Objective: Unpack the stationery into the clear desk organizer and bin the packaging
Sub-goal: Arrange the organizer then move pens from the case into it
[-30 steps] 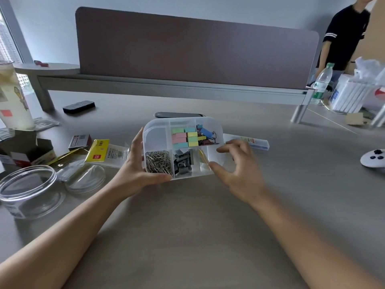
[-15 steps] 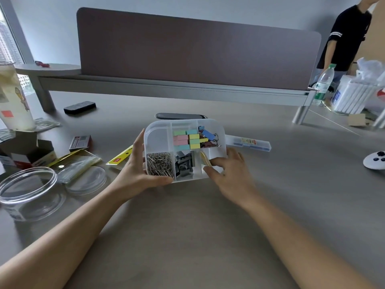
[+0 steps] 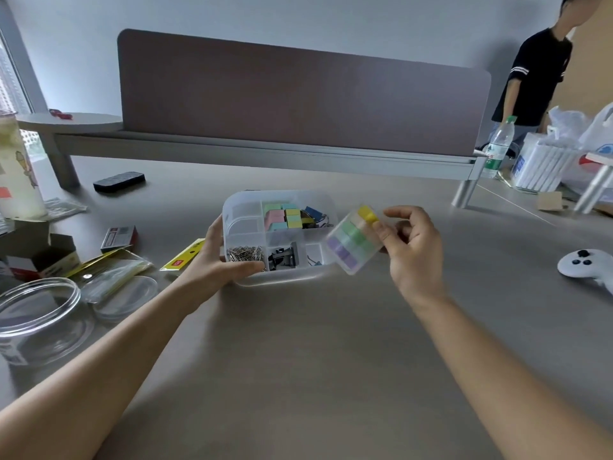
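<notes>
Unpacking underway: left hand gripping organizer at nine o'clock, right hand pinching clear box of coloured tabs at three o'clock; emptying into a free compartment likely next.

Counts on my desk, from the head view

I count one clear desk organizer at 12 o'clock of centre, two hands on it and beside it, one clear case of coloured blocks at 1 o'clock, one round clear tub with one loose lid at 9 o'clock, one white controller at 3 o'clock, and one water bottle at 2 o'clock.
</notes>
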Motion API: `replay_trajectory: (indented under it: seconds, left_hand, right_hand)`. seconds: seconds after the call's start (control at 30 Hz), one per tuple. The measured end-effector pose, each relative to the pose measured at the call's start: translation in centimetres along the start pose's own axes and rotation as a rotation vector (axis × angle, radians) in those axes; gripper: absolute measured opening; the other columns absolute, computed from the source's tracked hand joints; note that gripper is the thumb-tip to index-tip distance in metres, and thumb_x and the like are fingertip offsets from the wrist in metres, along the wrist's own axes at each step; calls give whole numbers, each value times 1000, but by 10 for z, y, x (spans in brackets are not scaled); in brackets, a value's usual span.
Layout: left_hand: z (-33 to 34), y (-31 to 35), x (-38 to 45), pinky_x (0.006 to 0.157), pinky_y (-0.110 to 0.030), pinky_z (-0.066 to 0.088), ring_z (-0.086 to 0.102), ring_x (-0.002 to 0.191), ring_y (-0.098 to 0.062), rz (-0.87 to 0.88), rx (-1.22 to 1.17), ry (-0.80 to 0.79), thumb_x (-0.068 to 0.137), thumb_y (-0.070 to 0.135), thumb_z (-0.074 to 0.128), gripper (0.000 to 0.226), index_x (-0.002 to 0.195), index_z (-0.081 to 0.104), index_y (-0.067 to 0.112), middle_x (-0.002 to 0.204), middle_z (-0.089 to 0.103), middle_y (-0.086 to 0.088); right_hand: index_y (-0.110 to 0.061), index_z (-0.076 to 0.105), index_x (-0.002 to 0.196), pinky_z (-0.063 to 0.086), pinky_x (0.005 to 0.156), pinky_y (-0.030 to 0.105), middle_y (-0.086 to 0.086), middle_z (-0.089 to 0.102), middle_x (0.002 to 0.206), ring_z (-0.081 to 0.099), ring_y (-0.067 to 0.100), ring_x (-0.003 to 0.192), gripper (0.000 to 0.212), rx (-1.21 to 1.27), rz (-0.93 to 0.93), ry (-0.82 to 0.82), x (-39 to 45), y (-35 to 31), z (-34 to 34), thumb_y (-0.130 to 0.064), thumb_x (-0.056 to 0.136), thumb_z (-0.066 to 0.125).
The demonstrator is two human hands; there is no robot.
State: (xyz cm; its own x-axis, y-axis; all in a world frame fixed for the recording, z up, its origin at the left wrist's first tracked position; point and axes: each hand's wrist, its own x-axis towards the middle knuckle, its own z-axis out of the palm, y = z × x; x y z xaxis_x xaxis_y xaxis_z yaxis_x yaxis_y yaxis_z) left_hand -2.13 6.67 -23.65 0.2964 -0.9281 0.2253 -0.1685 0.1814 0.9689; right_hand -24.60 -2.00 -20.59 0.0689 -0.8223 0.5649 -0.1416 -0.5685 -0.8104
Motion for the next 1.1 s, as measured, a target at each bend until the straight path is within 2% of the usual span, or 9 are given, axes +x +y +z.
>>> replay_trajectory:
  seconds: [0.17,0.3,0.4,0.6,0.67,0.73,0.87,0.97,1.1]
  left_hand:
    - [1,-1,-1,64,-9,48,51,94,1,0,-18,-10,30,37,69,111,131,23,37,105,46,19]
    - [3,-4,-2,60,2,42,46,93,10,44,10,2,34,30,72,113,135,22,32,106,43,25]
    - [3,-4,-3,59,3,41,49,85,20,48,-1,8,33,32,71,105,127,25,38,105,42,27]
    - [1,-8,0,60,5,40,49,88,17,76,6,3,43,17,72,105,134,22,31,106,42,25]
    - [1,-7,0,61,5,40,50,82,26,71,6,-11,34,31,72,104,126,24,37,107,43,25]
    - [0,-7,1,62,4,41,50,88,21,63,-12,-9,32,36,69,102,124,24,38,108,44,24]
    - [-1,-12,1,65,6,38,43,101,10,92,17,-7,35,32,74,105,126,22,39,110,41,26]
    - [0,-15,0,67,7,37,42,98,21,121,22,-7,37,27,77,111,133,21,34,111,38,30]
    - [-3,-20,-3,77,-1,44,46,108,4,129,74,-23,30,37,79,126,139,17,28,123,42,14]
  right_hand:
    - [-21,51,70,47,43,13,5,55,69,53,13,62,23,54,341,-89,-4,27,-17,-4,85,56]
    - [-14,54,83,45,48,15,6,56,79,53,16,64,7,-161,471,-273,-11,48,-19,-8,85,58]
    - [-12,57,93,40,61,20,6,57,88,53,19,80,7,-289,426,-398,-11,51,-15,-14,86,57]
    - [-14,57,108,39,77,24,1,56,101,49,11,88,24,-505,306,-537,-12,52,-9,-21,86,57]
    - [-14,55,111,38,78,24,2,55,109,47,11,92,27,-498,282,-495,-13,53,-8,-21,85,58]
    - [-12,55,113,34,79,22,4,53,116,45,11,94,29,-465,190,-366,-14,51,-7,-19,84,58]
    - [-6,59,104,30,82,15,-2,51,102,48,15,101,33,-383,-151,-200,-20,24,1,-27,79,54]
    - [-8,62,100,29,87,22,2,59,101,49,16,104,43,-519,-322,-362,-25,7,15,-39,76,45]
    - [-18,51,123,22,105,33,1,53,130,40,22,124,44,-927,-279,-654,-26,5,29,-39,84,49]
